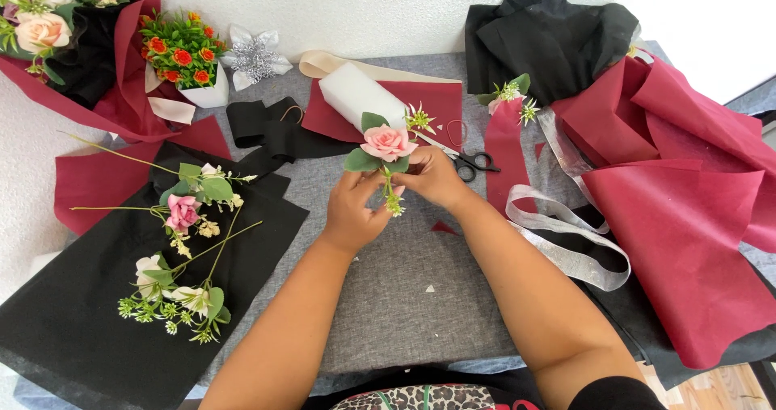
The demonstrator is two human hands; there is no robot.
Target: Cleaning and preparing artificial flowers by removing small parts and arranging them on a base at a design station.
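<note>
Both my hands meet over the middle of the grey table (420, 297). My left hand (353, 208) and my right hand (434, 177) together grip the stem of a small pink artificial rose (388, 142) with green leaves and small white sprigs. The bloom stands upright above my fingers. A short green sprig (394, 202) hangs down between the two hands. Just behind the rose lies a white roll (360, 95) on a dark red sheet (440, 103).
Scissors (473, 164) lie right of my right hand. Loose artificial flowers (182, 248) rest on a black sheet (73, 321) at left. A wrapped bouquet (56, 30) and a small potted orange plant (182, 54) stand at back left. Dark red wrapping (687, 240), black fabric (550, 34) and sheer ribbon (566, 240) fill the right.
</note>
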